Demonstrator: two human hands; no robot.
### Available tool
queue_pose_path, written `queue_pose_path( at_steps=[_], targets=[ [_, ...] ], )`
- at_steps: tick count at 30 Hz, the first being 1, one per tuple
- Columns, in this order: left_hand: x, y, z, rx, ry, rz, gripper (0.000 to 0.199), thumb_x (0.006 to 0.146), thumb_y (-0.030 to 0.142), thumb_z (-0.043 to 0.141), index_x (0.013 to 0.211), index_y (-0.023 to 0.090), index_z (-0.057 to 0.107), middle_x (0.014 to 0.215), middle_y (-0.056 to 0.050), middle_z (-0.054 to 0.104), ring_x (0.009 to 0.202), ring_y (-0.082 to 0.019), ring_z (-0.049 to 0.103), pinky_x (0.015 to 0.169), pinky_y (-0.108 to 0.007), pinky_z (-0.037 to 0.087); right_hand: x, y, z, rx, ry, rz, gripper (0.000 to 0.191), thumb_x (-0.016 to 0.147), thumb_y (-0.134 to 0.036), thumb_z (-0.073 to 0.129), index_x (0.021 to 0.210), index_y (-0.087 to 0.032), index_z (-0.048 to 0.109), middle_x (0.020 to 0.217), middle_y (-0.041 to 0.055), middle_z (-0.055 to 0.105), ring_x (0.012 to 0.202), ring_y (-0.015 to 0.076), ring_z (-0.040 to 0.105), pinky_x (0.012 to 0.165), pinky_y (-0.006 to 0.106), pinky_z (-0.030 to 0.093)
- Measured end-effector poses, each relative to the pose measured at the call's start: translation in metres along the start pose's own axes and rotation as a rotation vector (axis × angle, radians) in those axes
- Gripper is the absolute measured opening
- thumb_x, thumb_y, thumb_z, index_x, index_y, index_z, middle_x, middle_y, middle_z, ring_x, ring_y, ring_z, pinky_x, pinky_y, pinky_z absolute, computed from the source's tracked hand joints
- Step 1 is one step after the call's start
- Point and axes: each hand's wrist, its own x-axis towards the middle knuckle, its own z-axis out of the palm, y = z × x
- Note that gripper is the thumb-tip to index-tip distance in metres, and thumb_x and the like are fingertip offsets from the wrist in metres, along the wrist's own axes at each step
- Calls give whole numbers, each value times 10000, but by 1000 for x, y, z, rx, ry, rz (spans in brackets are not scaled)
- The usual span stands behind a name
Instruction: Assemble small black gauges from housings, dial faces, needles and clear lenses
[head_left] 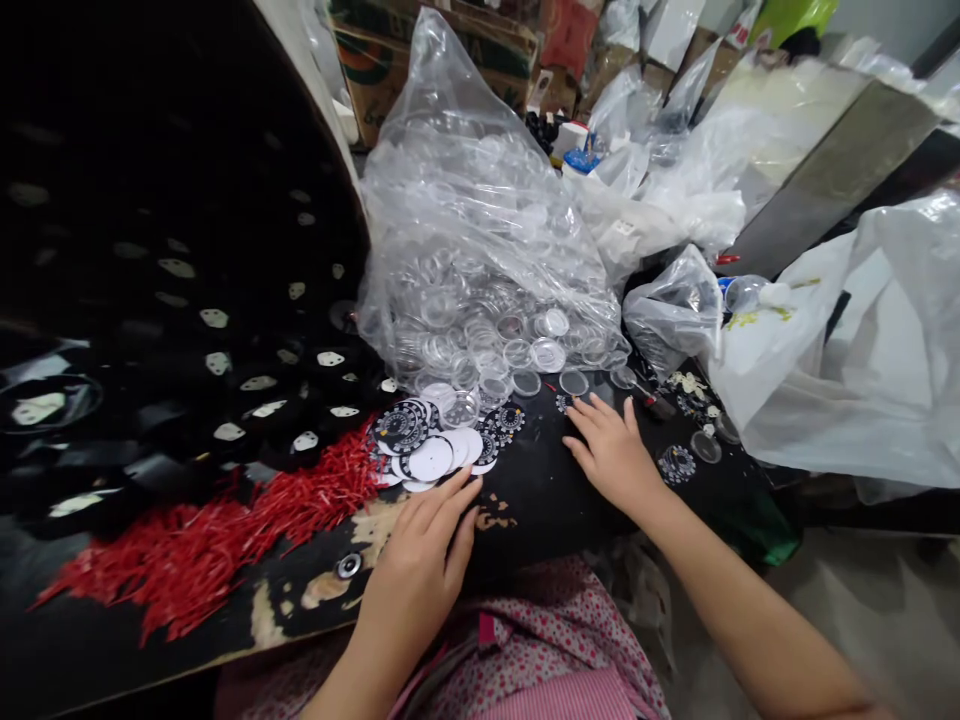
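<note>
Black worktop [540, 510]: left hand [417, 560], fingers open, beside thin printed discs [401, 428], likely light, best pinched at rims; right hand [621, 465], fingers spread.

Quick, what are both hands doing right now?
Left hand: open, fingertips by the white discs.
Right hand: open, fingers spread over the black table.
</note>
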Motion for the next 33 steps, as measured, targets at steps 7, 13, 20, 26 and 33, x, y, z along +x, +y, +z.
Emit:
queue_pose_path(
  at_steps=[7, 13, 20, 26, 33],
  targets=[
    [-18, 3, -11, 128, -16, -99, 339, 981, 218, 478, 1303, 130, 537, 1382, -164, 579, 1242, -282, 564, 1055, -475, 454, 12, -57, 16, 123, -145, -186, 410, 992, -237, 438, 1384, -155, 526, 1476, 113, 489, 1419, 286, 377, 1178, 665, 131],
    [-3, 6, -4, 132, -87, -68, 415, 985, 254, 464, 1382, 135, 485, 1459, -148, 517, 1305, -291, 521, 1099, -476, 423, 7, -25, 9, 161, -75, -70, 397, 981, -226, 411, 1334, -148, 575, 1434, 125, 537, 1387, 270, 431, 1177, 619, 218],
    [-6, 3, -2, 22, -14, -86, 356, 990, 245, 457, 1332, 166, 519, 1378, -116, 595, 1239, -278, 563, 1085, -468, 417, -28, 29, -17, 97, -113, -29, 356, 971, -254, 415, 1217, -176, 661, 1266, 111, 670, 1227, 250, 594, 1138, 545, 353],
    [-5, 3, -1, 21, 2, -82, 313, 984, 230, 476, 1274, 148, 562, 1339, -123, 619, 1202, -276, 578, 1069, -474, 428, 14, -5, -13, 7, -29, 2, 350, 976, -247, 420, 1219, -168, 659, 1170, 120, 692, 1063, 277, 615, 933, 459, 473],
    [-7, 1, -2, 34, 1, -63, 310, 989, 232, 461, 1279, 168, 550, 1342, -116, 619, 1204, -274, 583, 1063, -469, 435, 53, -27, 5, -82, -72, -47, 391, 937, -183, 478, 1305, -114, 590, 1257, 188, 645, 1238, 381, 481, 974, 568, 363]
  ],
)
